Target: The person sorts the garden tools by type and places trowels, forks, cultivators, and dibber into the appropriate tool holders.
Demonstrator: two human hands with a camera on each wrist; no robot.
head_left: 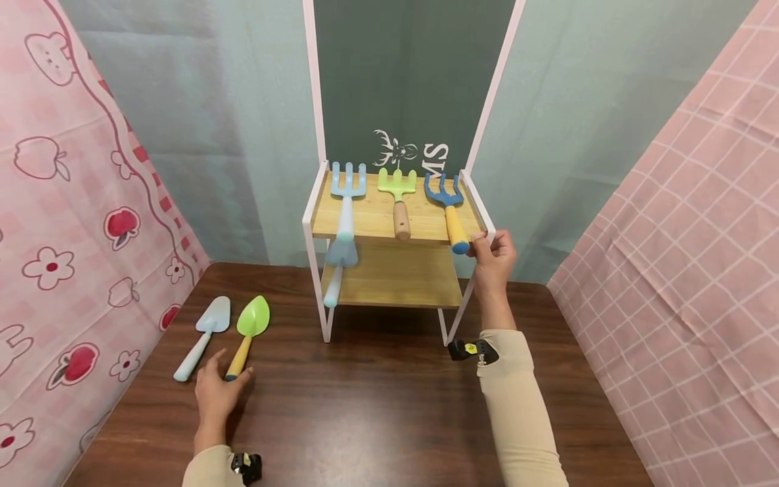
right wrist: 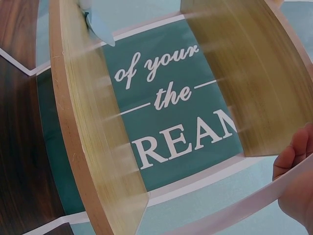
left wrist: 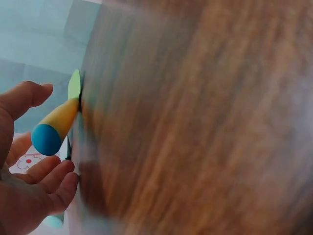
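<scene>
A toy trowel with a green blade and yellow handle (head_left: 253, 318) lies on the table at the left. My left hand (head_left: 214, 393) is at its blue-tipped handle end; in the left wrist view the thumb and fingers (left wrist: 61, 178) stand apart on either side of the handle. Beside it lies a pale blue trowel (head_left: 213, 316). My right hand (head_left: 496, 265) grips the white frame at the front right corner of a two-tier shelf (head_left: 371, 218), its fingers curled around the frame in the right wrist view. Close by is the yellow handle of a blue fork (head_left: 455, 226).
On the top tier also lie a pale blue fork (head_left: 347, 203) and a green fork (head_left: 399, 203) with a wooden handle. Another pale blue trowel (head_left: 335, 281) is on the lower tier, its handle overhanging the front. Behind stands a dark green board (head_left: 414, 74); patterned cloths flank the table.
</scene>
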